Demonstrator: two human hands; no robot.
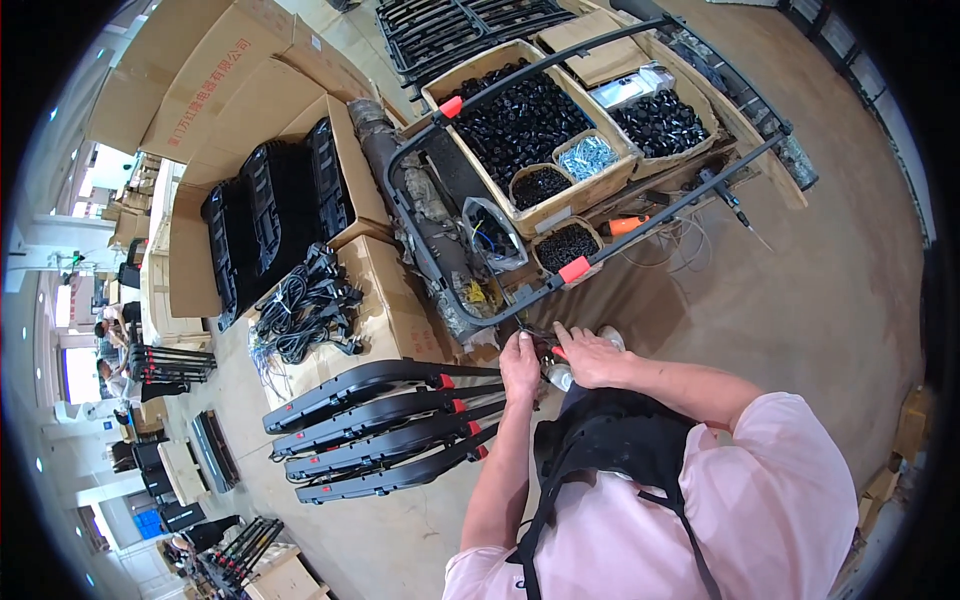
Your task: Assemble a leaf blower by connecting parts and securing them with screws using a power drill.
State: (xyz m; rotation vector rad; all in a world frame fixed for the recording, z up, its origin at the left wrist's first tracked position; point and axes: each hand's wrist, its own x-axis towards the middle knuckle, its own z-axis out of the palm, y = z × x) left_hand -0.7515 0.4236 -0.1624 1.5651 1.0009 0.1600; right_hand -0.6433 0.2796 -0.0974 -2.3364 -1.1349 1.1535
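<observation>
Close together in front of my body, both hands are at the near edge of the bench, by the lower corner of a black tubular frame (487,321). My left hand (520,368) is closed, its thumb and fingers pinching around a small dark part that they mostly hide. My right hand (592,358) bends over a slim dark item with a red bit (559,352), perhaps a hand tool; its kind does not show clearly. The frame has red bands (574,269) on its tubes and lies across the bench.
A large carton (535,215) of small black parts stands on the bench, with a tub of silvery screws (587,158) inside. Black cables (305,305) lie on a box at left. Several black curved arms (365,420) jut out beside my left forearm. An orange-handled tool (628,226) lies beyond the frame.
</observation>
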